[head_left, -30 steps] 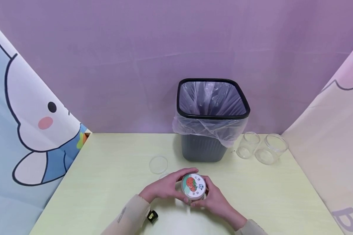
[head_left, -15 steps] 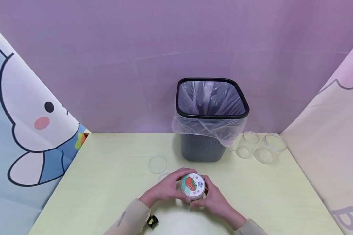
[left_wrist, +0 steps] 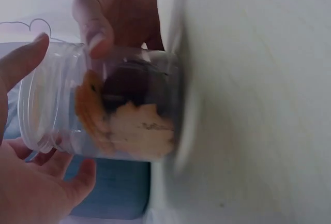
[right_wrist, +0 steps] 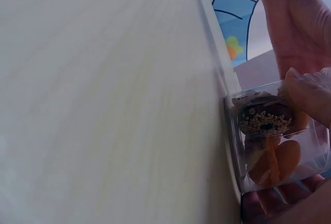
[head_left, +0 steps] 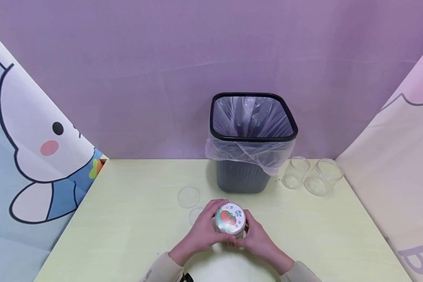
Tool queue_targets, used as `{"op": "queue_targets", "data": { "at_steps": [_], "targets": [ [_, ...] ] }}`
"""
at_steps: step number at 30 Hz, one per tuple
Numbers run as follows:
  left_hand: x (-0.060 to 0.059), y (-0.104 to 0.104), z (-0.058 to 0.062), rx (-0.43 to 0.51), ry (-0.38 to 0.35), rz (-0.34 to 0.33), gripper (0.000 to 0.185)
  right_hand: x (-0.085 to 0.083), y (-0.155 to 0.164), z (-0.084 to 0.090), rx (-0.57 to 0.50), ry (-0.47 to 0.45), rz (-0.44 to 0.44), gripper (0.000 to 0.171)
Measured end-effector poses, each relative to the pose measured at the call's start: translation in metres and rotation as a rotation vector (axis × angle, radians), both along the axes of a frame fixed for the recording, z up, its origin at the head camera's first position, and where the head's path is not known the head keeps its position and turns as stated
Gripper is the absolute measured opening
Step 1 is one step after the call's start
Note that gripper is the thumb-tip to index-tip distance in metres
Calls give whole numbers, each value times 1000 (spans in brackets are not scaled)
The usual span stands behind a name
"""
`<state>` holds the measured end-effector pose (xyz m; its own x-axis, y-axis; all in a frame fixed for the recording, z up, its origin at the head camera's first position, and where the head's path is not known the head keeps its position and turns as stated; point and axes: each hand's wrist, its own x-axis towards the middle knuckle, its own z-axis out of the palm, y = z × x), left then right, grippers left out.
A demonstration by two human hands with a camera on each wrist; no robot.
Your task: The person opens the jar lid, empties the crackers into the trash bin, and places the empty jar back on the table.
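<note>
Clear plastic lids (head_left: 188, 196) lie on the pale desk (head_left: 127, 219) at the left. Beside them, a snack jar (head_left: 230, 221) standing near the desk's front edge is gripped by the left hand (head_left: 201, 233) and the right hand (head_left: 255, 239), fingers curled round it. Behind stands a lined bin (head_left: 252, 143), with two empty jars (head_left: 311, 176) at the right.

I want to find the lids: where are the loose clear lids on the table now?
In the head view, the two clear lids lie flat on the table, left of the grey bin and just beyond the left hand.
</note>
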<state>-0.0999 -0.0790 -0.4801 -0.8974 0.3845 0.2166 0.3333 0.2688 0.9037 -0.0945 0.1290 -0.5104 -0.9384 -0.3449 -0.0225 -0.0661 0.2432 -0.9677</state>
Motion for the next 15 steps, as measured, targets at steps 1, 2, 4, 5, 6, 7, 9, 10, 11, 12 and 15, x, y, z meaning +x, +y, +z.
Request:
{"op": "queue_targets", "data": {
  "at_steps": [1, 2, 4, 5, 6, 7, 9, 10, 11, 12, 15],
  "targets": [
    [1, 0, 1, 2, 6, 11, 93, 0, 0, 0, 0, 1, -1, 82],
    [1, 1, 2, 2, 12, 21, 93, 0, 0, -1, 2, 3, -3, 81],
    [2, 1, 5, -4, 24, 35, 94, 0, 0, -1, 9, 9, -6, 82],
    [2, 0, 5, -10, 29, 42, 94, 0, 0, -1, 12, 10, -7, 82],
    [2, 0, 6, -12, 33, 49, 93, 0, 0, -1, 14, 13, -5, 82],
    [3, 0, 6, -13, 35, 56, 93, 0, 0, -1, 12, 15, -4, 82],
    [3, -2, 7, -12, 34, 70, 94, 0, 0, -1, 12, 19, 1, 83],
    [2, -3, 7, -8, 29, 77, 94, 0, 0, -1, 10, 18, 3, 84],
    [2, -5, 8, -5, 24, 85, 94, 0, 0, -1, 8, 15, 5, 84],
    [2, -6, 9, -1, 22, 94, 95, 0, 0, -1, 5, 14, 9, 85],
    [0, -12, 10, 17, 24, 115, 96, 0, -1, 0, 4, 13, 12, 87]
  ]
}}
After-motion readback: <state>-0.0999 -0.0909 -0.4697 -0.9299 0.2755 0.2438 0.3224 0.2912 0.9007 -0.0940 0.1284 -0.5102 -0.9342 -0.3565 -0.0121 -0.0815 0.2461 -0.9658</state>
